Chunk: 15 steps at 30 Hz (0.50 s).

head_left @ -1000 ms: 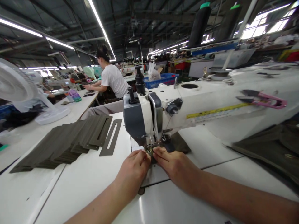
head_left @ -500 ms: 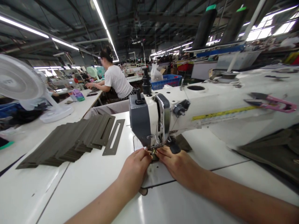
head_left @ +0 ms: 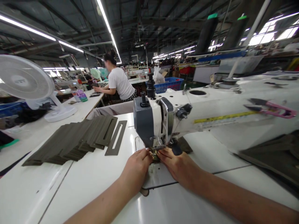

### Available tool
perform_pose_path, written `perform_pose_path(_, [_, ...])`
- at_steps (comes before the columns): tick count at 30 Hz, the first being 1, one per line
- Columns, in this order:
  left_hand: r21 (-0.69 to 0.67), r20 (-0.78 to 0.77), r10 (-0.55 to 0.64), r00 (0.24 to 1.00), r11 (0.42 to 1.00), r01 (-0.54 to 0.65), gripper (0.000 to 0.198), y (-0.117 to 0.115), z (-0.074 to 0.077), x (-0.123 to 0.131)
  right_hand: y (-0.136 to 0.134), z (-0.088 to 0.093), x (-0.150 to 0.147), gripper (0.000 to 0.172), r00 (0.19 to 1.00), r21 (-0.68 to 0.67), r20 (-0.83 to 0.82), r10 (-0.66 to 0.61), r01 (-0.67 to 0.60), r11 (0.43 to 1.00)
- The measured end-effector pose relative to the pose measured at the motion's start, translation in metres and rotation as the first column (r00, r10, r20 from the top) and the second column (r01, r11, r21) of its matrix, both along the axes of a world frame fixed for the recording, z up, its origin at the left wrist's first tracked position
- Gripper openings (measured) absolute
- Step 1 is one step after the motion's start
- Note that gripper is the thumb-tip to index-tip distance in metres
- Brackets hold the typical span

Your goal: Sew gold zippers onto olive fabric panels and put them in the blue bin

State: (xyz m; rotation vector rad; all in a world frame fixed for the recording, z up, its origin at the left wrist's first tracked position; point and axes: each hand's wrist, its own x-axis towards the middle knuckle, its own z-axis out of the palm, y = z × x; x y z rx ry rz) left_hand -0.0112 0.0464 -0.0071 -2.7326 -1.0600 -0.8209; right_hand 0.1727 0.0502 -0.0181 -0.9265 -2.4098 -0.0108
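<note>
Both my hands are at the needle of a white sewing machine (head_left: 210, 109). My left hand (head_left: 137, 166) and my right hand (head_left: 178, 163) have their fingers pinched together on a small piece (head_left: 154, 154) under the presser foot; I cannot make out what it is. A bit of dark olive fabric (head_left: 184, 144) lies behind the needle. Left of the machine, a fanned stack of olive fabric strips with slots (head_left: 74, 140) lies on the white table (head_left: 93, 177).
A white fan (head_left: 25, 82) stands at the left. Pink thread snips (head_left: 273, 107) lie on the machine arm. Olive fabric (head_left: 273, 155) lies at the right. Another person in a white shirt (head_left: 120, 82) works at a far table beside a blue crate (head_left: 169, 84).
My hands stay pinched at the needle. The view has shifted slightly, so the machine and the stack sit a little further right and lower.
</note>
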Motion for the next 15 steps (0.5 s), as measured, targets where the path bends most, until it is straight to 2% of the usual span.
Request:
perform_pose_path(6, [-0.011,0.094,0.038,0.995,0.999,-0.037,0.015,0.0,-0.005,0.002,0.0,0.0,-0.003,0.028,0.998,-0.045,-0.051,-0.037,0.034,0.998])
perform_pose_path(10, [0.002,0.127,0.044,0.991,0.999,-0.044,0.015,0.001,-0.007,0.0,0.0,0.006,0.002,0.018,0.998,-0.111,-0.057,-0.022,0.016,0.994])
perform_pose_path(12, [0.004,0.128,0.047,0.991,0.999,-0.048,0.016,0.003,-0.007,-0.002,0.003,0.01,0.011,0.012,0.999,-0.078,-0.004,-0.047,0.047,0.996])
perform_pose_path(15, [0.011,0.117,0.052,0.992,0.999,-0.054,0.013,0.0,-0.001,-0.005,0.007,0.014,0.029,0.014,0.965,0.087,0.118,-0.234,0.224,0.971])
